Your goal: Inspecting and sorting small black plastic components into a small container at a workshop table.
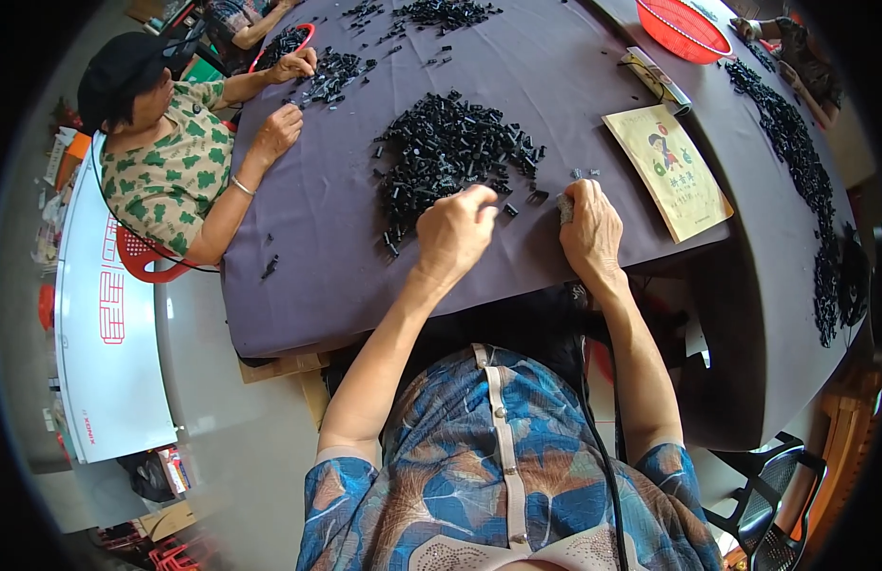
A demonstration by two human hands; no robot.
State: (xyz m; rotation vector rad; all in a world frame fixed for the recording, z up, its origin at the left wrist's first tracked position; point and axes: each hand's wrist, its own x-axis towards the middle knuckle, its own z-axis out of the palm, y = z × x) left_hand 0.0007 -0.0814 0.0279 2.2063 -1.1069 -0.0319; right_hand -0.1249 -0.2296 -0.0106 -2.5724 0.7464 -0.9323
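A heap of small black plastic parts [450,143] lies on the grey cloth-covered table [327,228] in front of me. At the heap's near right edge is my left hand [455,231], its fingers curled together and slightly blurred; whatever they hold is hidden. My right hand [593,228] rests on the cloth to the right of the heap, closed, with a greyish rough-looking piece [565,208] showing at its left side. Just beyond its fingertips sit a few small dark pieces [579,174]. Between the two hands a few loose black parts [537,197] lie apart from the heap.
A yellow booklet [667,171] lies right of my right hand. Beyond it are a magazine [656,81] and a red plastic basket [684,30]. At left, a co-worker [179,157] handles black parts. More black parts [793,143] cover the right-hand table.
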